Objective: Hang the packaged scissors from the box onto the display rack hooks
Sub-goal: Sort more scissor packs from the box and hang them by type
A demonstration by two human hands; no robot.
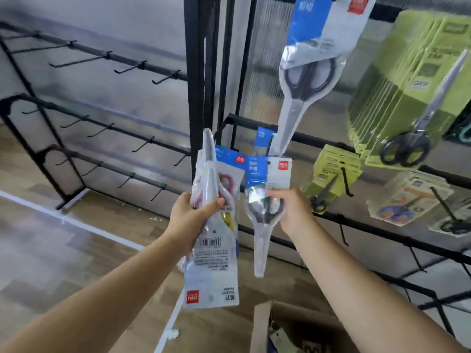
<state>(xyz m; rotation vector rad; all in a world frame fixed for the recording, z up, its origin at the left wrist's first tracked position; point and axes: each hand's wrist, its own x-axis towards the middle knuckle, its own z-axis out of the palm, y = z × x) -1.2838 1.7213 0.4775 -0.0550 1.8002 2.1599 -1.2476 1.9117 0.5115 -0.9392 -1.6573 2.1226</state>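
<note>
I am seeing two hands, each carrying packs. My left hand (190, 216) is gripping a bundle (212, 225) of packaged scissors, thumb curled across the front; I am counting at least two packs in it, though the exact number I cannot tell. The bundle's long axis is running near vertical, with the front pack's red logo at the bottom and a blade tip pointing up. My right hand (293, 210) is pinching a single pack (263, 200) at the handle end, fingers curled round it; its blue header is sitting on top and the blades are pointing down. Both are hanging in front of the right rack (382, 233), just beside its left post.

One large pack (309, 70) is hanging above on that rack, blades down. Three stacks of green packs (407, 80) are hanging further right, plus beige ones (410, 197) lower down. The left rack (107, 123) is showing three rails of bare hooks. A cardboard box (293, 329) is sitting open on the wood floor (63, 263) below my right forearm. A black hook (346, 182) is sticking out just right of my right hand.
</note>
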